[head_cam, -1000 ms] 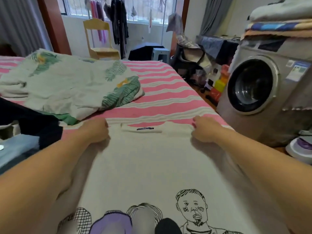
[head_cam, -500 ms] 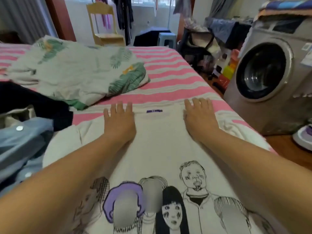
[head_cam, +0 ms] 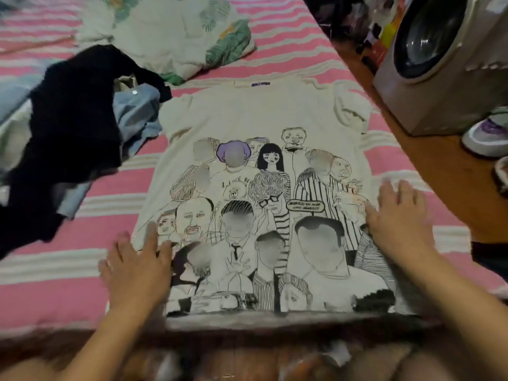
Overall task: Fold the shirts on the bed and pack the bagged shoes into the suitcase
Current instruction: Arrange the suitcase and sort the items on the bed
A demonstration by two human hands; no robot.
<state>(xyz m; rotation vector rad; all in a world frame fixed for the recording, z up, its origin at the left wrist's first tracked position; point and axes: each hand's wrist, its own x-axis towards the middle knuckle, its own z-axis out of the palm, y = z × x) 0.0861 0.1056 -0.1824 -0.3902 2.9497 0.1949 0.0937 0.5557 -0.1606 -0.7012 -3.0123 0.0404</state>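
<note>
Head cam: shirt [head_cam: 264, 119] runs lengthwise away, 2 flat hands, left hand [head_cam: 137, 266] and right hand [head_cam: 398, 218], fingers spread, flanking its near sides.

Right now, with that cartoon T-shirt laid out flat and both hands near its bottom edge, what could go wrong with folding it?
Three risks, as guesses:
1. The right sleeve of the T-shirt looks bunched, so a fold may trap creases.
2. The black garment and blue garment lie close by the left sleeve and could get caught in a fold.
3. The hem reaches the edge of the bed, where the left hand and right hand lie flat; a tug could slide the shirt off.
</note>
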